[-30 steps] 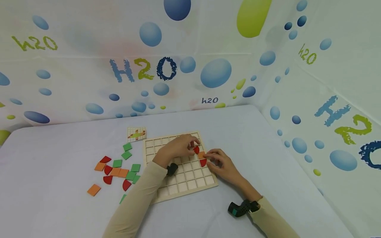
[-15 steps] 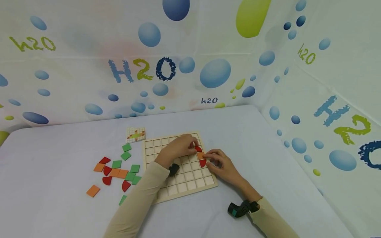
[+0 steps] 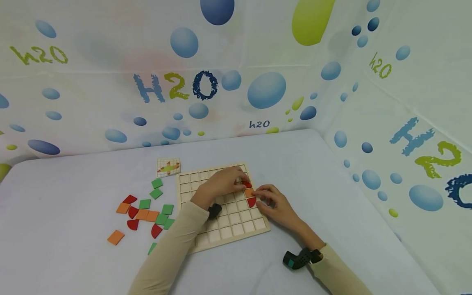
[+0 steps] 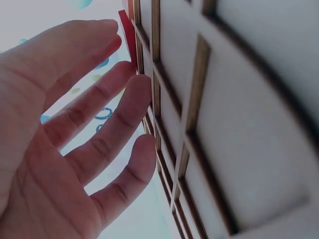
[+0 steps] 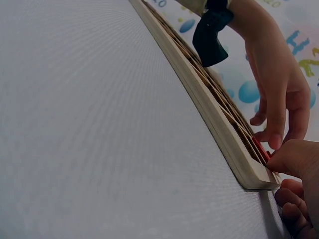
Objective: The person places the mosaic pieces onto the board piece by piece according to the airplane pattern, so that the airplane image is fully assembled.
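A light wooden grid board (image 3: 231,235) lies on the table. At its right side, a red quarter-circle tile (image 3: 247,184), an orange square tile (image 3: 248,192) and another red quarter-circle tile (image 3: 252,202) form a column. My left hand (image 3: 222,182) reaches over the board, fingertips at the upper red tile, partly covering it. Seen from the left wrist, the left hand (image 4: 75,119) has loosely bent fingers, their tips close to the grid, and the red tile (image 4: 128,40) lies beyond the thumb. My right hand (image 3: 276,205) rests beside the board's right edge, its index fingertip by the orange tile.
Left of the board lie loose tiles: green squares (image 3: 145,203), orange squares (image 3: 116,237) and red quarter-circles (image 3: 156,230). A pattern card (image 3: 168,167) lies at the board's far left corner. White cloth printed with bubbles hangs behind and at the right.
The upper red quarter-circle tile has turned and shifted slightly right, and now lies just above the orange tile. My left fingers have moved slightly with it; the right hand has stayed put.
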A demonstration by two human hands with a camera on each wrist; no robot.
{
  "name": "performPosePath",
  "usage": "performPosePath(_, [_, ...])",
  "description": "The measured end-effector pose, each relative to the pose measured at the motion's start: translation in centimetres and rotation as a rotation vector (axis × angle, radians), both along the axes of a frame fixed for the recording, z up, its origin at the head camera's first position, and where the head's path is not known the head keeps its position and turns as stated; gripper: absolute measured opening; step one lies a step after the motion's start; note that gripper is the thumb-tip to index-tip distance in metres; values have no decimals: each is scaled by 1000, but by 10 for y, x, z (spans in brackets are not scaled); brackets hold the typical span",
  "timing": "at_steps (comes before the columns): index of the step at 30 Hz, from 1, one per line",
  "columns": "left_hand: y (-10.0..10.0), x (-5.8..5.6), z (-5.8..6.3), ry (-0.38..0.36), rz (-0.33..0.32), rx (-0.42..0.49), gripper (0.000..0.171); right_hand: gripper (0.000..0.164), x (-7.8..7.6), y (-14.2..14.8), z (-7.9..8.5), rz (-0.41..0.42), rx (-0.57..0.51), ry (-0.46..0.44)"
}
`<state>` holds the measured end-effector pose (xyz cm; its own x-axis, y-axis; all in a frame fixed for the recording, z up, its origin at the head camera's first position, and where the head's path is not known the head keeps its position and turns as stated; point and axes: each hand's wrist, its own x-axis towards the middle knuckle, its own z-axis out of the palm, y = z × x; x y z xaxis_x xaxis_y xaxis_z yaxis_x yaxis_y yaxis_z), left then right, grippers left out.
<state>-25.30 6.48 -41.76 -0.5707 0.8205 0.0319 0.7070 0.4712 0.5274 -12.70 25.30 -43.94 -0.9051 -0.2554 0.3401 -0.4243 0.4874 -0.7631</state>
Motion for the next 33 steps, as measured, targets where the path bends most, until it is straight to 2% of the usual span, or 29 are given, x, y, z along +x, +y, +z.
performPosePath(6, [5,2,0,44,39,-58,16,27,0,0,0,1,-1,-5])
performPosePath(14, [5,4,-1,58,78,-93,17,28,0,-1,0,-9,6,-20])
performPosePath(24, [1,8,4,37,72,-94,21,28,0,0,-2,0,12,4])
performPosePath(33, [-7,9,4,-33,90,-30,18,28,0,0,-3,12,11,30])
